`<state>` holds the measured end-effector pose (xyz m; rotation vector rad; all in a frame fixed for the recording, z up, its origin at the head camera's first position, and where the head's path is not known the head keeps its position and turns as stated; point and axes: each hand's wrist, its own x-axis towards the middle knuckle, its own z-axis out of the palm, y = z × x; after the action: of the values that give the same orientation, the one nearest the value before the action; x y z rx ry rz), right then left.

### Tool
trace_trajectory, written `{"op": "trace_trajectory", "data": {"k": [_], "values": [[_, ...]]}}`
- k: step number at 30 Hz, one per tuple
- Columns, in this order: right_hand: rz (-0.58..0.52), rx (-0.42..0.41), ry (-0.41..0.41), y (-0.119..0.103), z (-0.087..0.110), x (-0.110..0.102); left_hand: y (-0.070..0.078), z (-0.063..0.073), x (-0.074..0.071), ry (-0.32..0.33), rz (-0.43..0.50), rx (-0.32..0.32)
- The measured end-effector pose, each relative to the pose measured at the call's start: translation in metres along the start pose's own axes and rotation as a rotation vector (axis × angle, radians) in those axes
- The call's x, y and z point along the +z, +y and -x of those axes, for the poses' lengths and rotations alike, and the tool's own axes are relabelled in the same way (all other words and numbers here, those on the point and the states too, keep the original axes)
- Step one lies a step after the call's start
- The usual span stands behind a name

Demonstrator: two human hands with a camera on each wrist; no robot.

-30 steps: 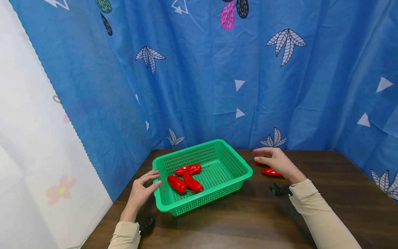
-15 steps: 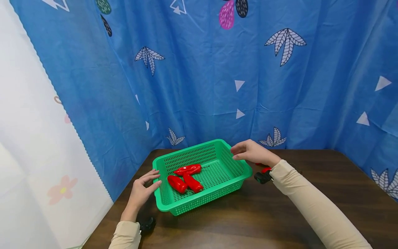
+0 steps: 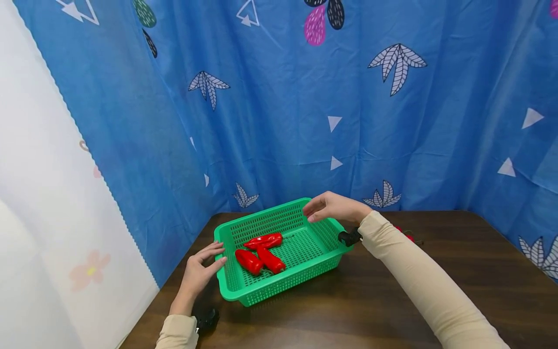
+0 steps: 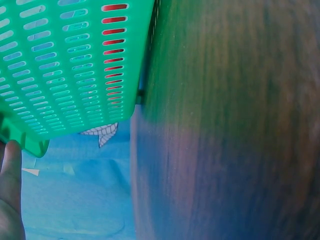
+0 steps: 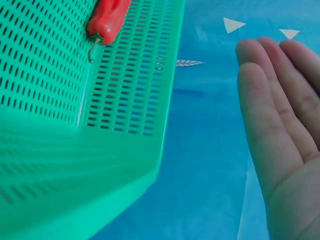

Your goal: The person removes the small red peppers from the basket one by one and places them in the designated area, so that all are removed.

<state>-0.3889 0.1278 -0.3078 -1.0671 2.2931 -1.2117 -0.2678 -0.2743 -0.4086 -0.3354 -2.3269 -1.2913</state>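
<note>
A green plastic basket (image 3: 287, 286) with slotted walls stands on the table, three red peppers (image 3: 263, 241) lying towards its left end. At the basket's left rim is my left hand (image 3: 198, 274), its fingertips and thumb right at the edge with the fingers loosely extended. The left wrist view shows a fingertip (image 4: 12, 150) against the rim from outside. My right hand (image 3: 333, 207) hovers over the basket's right end. Its fingers (image 5: 272, 125) are extended and hold nothing in the right wrist view, where one red pepper (image 5: 111, 20) shows inside the basket.
More red peppers (image 3: 410, 237) lie on the dark wooden table (image 3: 471, 261) to the right, partly hidden behind the right sleeve. A blue patterned curtain (image 3: 279, 121) hangs behind the table, and a white cloth (image 3: 52, 169) hangs at the left.
My right hand has moved left from beside the loose peppers to over the basket's right end. The left hand stays at the rim, and the peppers in the basket lie as before.
</note>
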Motion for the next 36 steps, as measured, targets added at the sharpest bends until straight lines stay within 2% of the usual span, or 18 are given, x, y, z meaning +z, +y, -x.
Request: {"op": "trace_trajectory", "data": {"k": [4, 10, 18, 24, 36], "values": [[-0.002, 0.003, -0.055, 0.000, -0.012, 0.002, 0.000, 0.001, 0.002, 0.004, 0.007, -0.006], [-0.030, 0.056, -0.084, 0.005, -0.028, 0.006, -0.002, 0.002, 0.004, 0.007, 0.009, -0.004], [-0.039, 0.104, -0.172, 0.019, -0.045, 0.015, -0.039, -0.003, 0.010, 0.020, -0.003, -0.010], [-0.029, 0.181, -0.189, 0.021, -0.059, 0.032, -0.038, -0.001, 0.008, 0.018, -0.001, 0.003], [-0.098, 0.243, -0.230, 0.018, -0.082, 0.059, -0.039, -0.002, 0.008, 0.018, -0.026, 0.018]]}}
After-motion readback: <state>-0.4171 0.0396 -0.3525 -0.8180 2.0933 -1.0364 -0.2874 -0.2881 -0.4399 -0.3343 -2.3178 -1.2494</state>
